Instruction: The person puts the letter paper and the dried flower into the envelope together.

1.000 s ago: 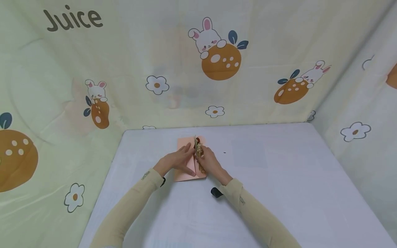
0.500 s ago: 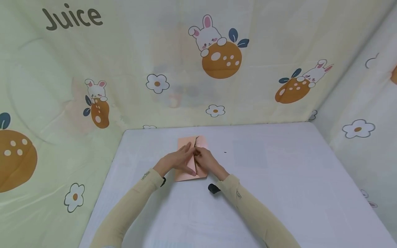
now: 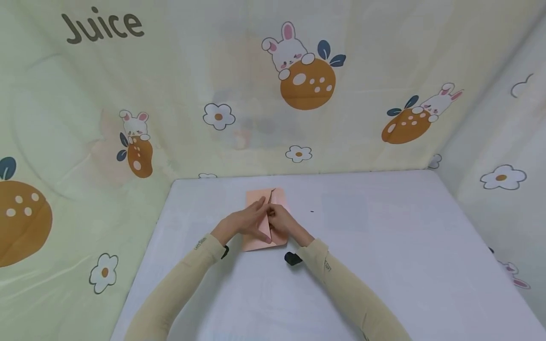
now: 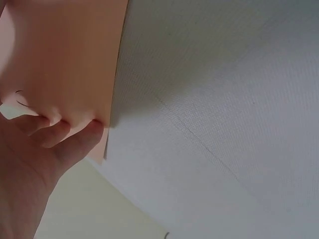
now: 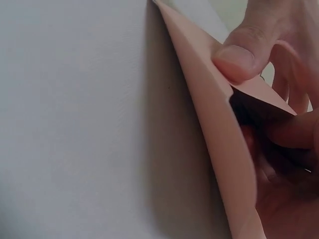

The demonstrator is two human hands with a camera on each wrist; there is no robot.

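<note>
A peach-coloured paper envelope (image 3: 252,244) lies on the white table, its long slit-like opening facing up and to the right. My left hand (image 3: 245,221) grips it with thumb and fingers spread apart, so the paper bows and the slit gapes. In the left wrist view the fingertips (image 4: 97,127) dent the envelope near its edge. The fingers of my right hand (image 3: 285,221) are inside the opening, as the right wrist view shows past the raised paper edge (image 5: 214,109). The dried-flower bunch is hidden in the envelope; I cannot tell whether my right fingers still hold it.
The white table (image 3: 384,265) extends around the envelope. A small dark speck (image 3: 312,211) lies right of it. A black piece (image 3: 292,258) sits beside the right cuff. Behind stands a pale curtain (image 3: 179,94) printed with rabbits, oranges and flowers.
A second ago the dried-flower bunch showed in my right hand over the slit. It has since gone down into the envelope, with the right fingers following it. The left hand stays in place.
</note>
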